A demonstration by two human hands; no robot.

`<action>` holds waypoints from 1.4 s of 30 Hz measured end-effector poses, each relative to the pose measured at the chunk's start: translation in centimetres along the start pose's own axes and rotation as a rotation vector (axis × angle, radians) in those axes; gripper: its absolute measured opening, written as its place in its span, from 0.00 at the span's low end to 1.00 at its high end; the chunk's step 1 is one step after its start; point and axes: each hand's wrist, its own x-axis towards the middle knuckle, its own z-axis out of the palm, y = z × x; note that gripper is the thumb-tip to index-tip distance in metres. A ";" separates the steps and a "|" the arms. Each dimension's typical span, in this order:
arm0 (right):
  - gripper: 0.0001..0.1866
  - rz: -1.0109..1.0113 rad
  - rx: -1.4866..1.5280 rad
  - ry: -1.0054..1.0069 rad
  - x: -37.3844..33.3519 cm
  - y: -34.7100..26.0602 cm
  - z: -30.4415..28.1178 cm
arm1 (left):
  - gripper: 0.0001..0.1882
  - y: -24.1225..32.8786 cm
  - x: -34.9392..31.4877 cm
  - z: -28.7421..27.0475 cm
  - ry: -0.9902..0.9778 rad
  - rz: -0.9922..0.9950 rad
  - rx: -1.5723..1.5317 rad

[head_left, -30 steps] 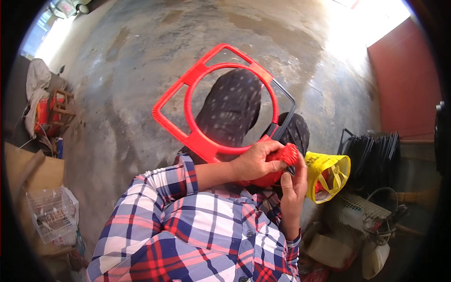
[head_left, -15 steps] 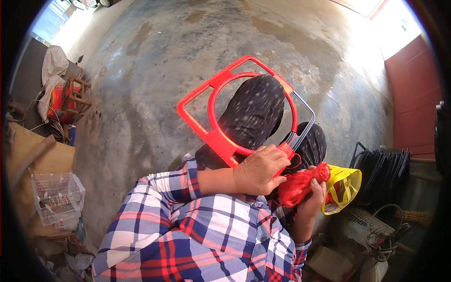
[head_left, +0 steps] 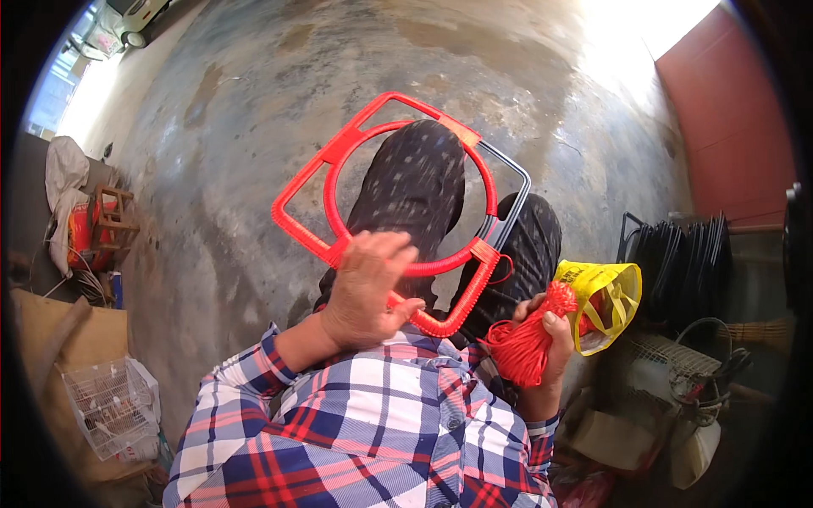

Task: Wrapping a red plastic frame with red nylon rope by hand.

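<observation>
A metal frame (head_left: 282, 208), a ring inside a rounded square, sits on my left thigh with the knee rising through the ring. Red cord wraps most of it; the right-hand corner is bare grey metal (head_left: 520, 179). My left hand (head_left: 366, 292), slightly blurred, is over the frame's near-left side with its fingers stretched out and thumb apart. Whether it touches the frame I cannot tell. A bundle of red cord (head_left: 525, 349) is gripped in my right hand (head_left: 555, 343), beside my right thigh. A thin red strand loops by the frame's wrapped near-right corner.
A yellow bag (head_left: 586, 275) with red material inside stands right of the bundle. Beyond it are many black metal frames (head_left: 686, 262) and a wire basket (head_left: 677, 356). At left are a white wire cage (head_left: 106, 406), a brown board (head_left: 93, 339) and a wooden stool (head_left: 114, 222).
My left hand has left the frame's near-right corner and moved left, its fingers opening out. The red bundle, still in my right hand, has turned so its loose strands show. The view has shifted.
</observation>
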 end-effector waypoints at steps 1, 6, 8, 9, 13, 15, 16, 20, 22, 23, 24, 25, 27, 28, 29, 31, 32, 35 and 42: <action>0.23 0.074 -0.086 -0.046 -0.2 -0.1 0.5 | 0.38 -0.2 -0.3 -0.3 0.035 -0.055 0.035; 0.26 0.124 -0.414 -0.153 -0.9 1.6 2.9 | 0.46 -1.8 -2.2 -0.9 0.100 -0.178 0.183; 0.26 0.230 -0.321 -0.180 -0.4 2.3 3.5 | 0.49 -2.5 -3.0 -1.0 0.071 -0.196 0.214; 0.25 0.324 -0.234 -0.168 0.0 2.6 3.8 | 0.49 -2.8 -3.3 -1.0 0.065 -0.190 0.156; 0.22 0.199 -0.122 -0.103 1.3 3.7 4.5 | 0.48 -2.8 -4.3 -1.5 0.021 -0.185 0.052; 0.23 0.196 -0.181 -0.068 1.8 4.0 4.6 | 0.44 -2.5 -4.4 -2.0 0.016 -0.213 -0.036; 0.23 0.182 -0.202 -0.042 2.0 3.9 4.6 | 0.44 -2.4 -4.3 -2.3 0.028 -0.191 -0.030; 0.23 0.067 -0.258 -0.096 2.2 3.1 4.1 | 0.37 -2.9 -3.8 -4.4 0.103 -0.262 -0.216; 0.23 0.015 -0.262 -0.139 2.2 2.2 3.6 | 0.36 -3.6 -3.4 -5.1 0.019 -0.192 0.024; 0.22 0.004 -0.279 -0.125 2.4 1.7 3.2 | 0.36 -3.8 -3.1 -5.0 -0.060 -0.215 0.007; 0.22 0.009 -0.304 -0.132 2.4 1.3 3.0 | 0.36 -4.0 -2.8 -4.8 -0.058 -0.178 -0.009; 0.21 0.015 -0.294 -0.142 2.5 1.1 2.8 | 0.36 -4.0 -2.6 -4.5 -0.108 -0.178 0.018; 0.20 0.014 -0.294 -0.162 2.4 0.8 2.5 | 0.38 -3.9 -2.0 -3.9 -0.156 -0.175 0.080; 0.20 0.009 -0.295 -0.151 2.4 0.7 2.5 | 0.38 -3.8 -1.7 -3.8 -0.128 -0.160 0.067; 0.19 -0.003 -0.304 -0.159 2.3 0.7 2.4 | 0.39 -3.8 -1.4 -3.8 -0.142 -0.175 0.046; 0.19 -0.026 -0.316 -0.160 2.3 0.6 2.3 | 0.41 -3.7 -0.7 -4.1 -0.165 -0.189 0.096; 0.19 -0.036 -0.326 -0.166 2.3 0.6 2.3 | 0.41 -3.7 -0.4 -4.4 -0.171 -0.183 0.085; 0.20 -0.070 -0.319 -0.192 2.3 0.1 2.0 | 0.40 -3.4 0.7 -5.1 -0.215 -0.112 0.184; 0.23 0.028 -0.161 -0.265 2.8 -1.0 0.7 | 0.33 0.0 2.2 -6.2 -0.475 -0.029 -0.001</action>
